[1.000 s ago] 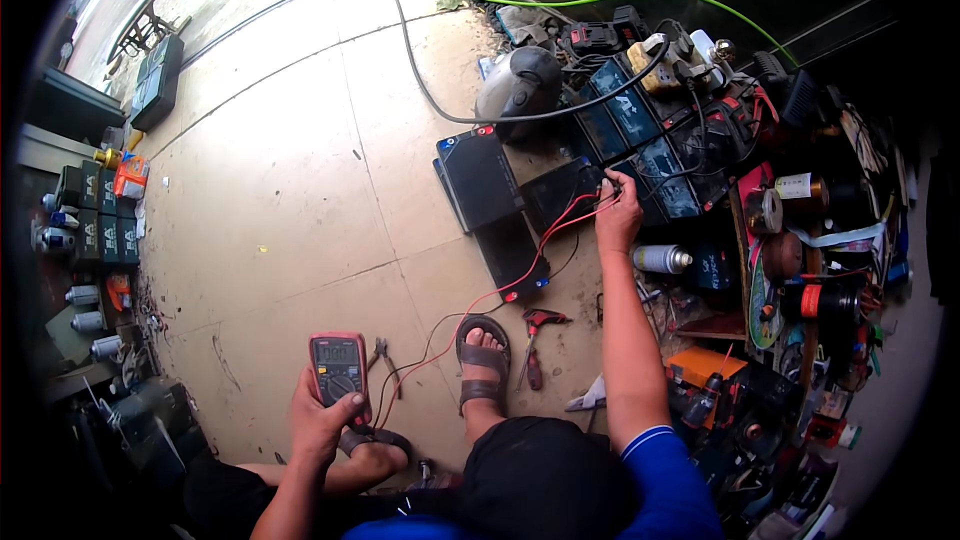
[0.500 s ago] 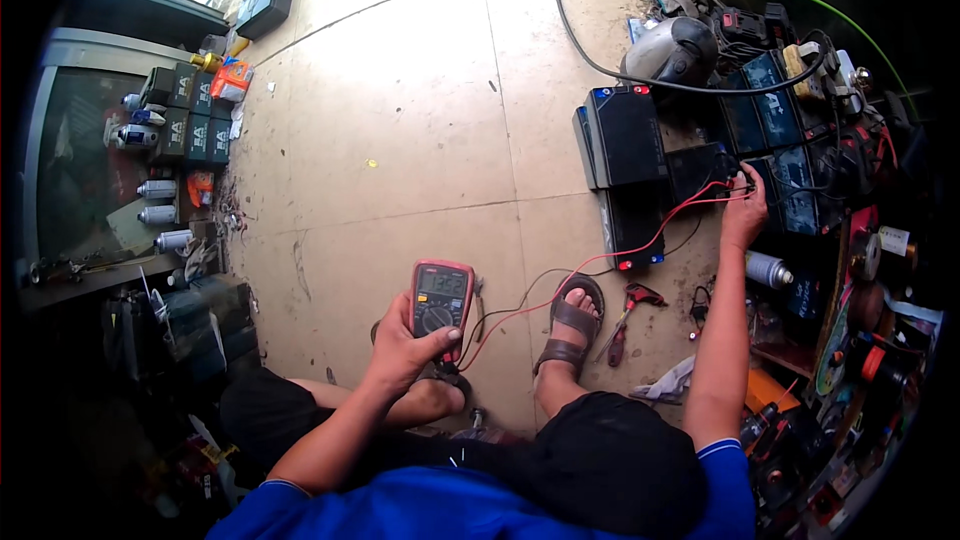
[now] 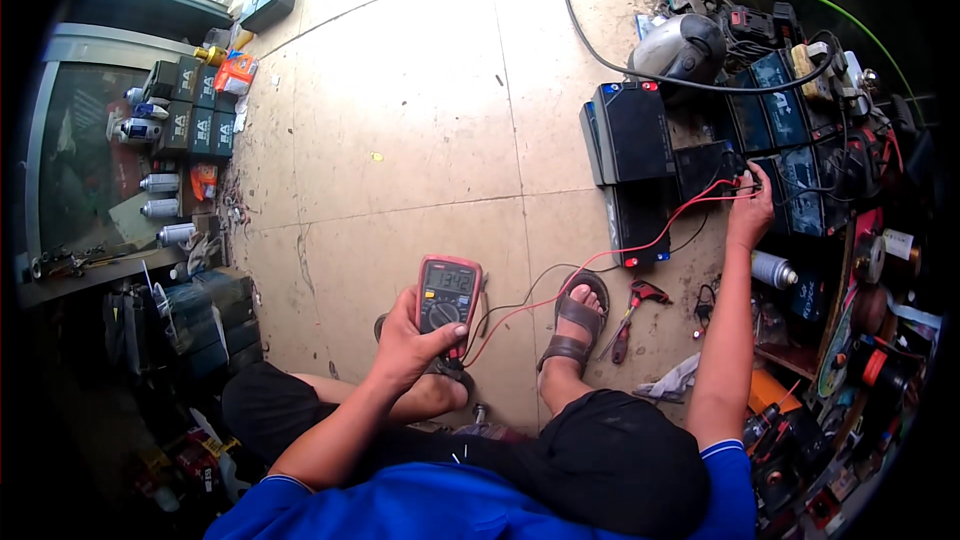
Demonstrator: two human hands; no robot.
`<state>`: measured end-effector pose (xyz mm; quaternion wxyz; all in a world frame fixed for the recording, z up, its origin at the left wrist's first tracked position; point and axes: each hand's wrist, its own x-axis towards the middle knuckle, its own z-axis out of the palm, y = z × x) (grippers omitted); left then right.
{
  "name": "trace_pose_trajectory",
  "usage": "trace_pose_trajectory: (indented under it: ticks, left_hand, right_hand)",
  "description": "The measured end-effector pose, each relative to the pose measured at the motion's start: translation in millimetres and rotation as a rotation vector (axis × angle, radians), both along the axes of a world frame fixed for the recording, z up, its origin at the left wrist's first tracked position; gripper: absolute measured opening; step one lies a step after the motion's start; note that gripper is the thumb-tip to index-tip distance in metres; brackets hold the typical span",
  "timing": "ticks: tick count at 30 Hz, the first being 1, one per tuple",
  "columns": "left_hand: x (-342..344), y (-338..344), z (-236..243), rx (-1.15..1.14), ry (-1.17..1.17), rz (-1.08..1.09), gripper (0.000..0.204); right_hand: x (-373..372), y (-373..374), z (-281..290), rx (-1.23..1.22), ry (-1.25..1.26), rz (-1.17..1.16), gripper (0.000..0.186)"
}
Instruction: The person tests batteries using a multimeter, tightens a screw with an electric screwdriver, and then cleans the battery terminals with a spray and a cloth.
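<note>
My left hand (image 3: 412, 343) is wrapped round a red and grey digital multimeter (image 3: 447, 298), its lit screen facing up and my thumb lying along its lower edge. From its bottom a red test lead (image 3: 560, 285) and a black test lead (image 3: 530, 292) run across the floor to the right. My right hand (image 3: 752, 208) pinches the lead ends at the right end of a black battery (image 3: 703, 171); the probe tips are too small to make out. Beside that battery stand two larger black batteries, one (image 3: 638, 132) behind another (image 3: 640, 225), with red and blue terminals.
A red-handled tool (image 3: 648, 292) and a screwdriver (image 3: 619, 348) lie by my sandalled right foot (image 3: 578, 325). A spray can (image 3: 773, 270) is near my right forearm. Boxed batteries (image 3: 192, 120) and cans stand at left. A black cable (image 3: 690, 85) arcs over the far right clutter.
The view has shifted slightly, moving the scene a little to the right. The digits on the multimeter's screen differ. Both hands keep their places and holds.
</note>
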<state>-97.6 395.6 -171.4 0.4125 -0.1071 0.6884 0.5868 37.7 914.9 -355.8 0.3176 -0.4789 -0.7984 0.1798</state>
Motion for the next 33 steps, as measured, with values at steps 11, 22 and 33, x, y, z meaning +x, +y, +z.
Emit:
trace_pose_trajectory:
  ticks: [11,22,33]
  left_hand:
    - [-1.7,-1.4,-5.5,-0.059,0.008,-0.028,0.055]
    - [-30.0,-23.7,-133.9,-0.347,0.18,0.023,0.043]
    - [-67.3,-51.5,-241.6,-0.342,0.162,0.001,0.034]
  right_hand:
    - [0.9,-13.8,27.5,-0.022,0.152,-0.002,0.021]
    - [-36.0,-259.8,108.6,-1.266,0.454,0.834,0.022]
    - [13.6,-282.6,41.0,-0.81,-0.021,1.005,0.034]
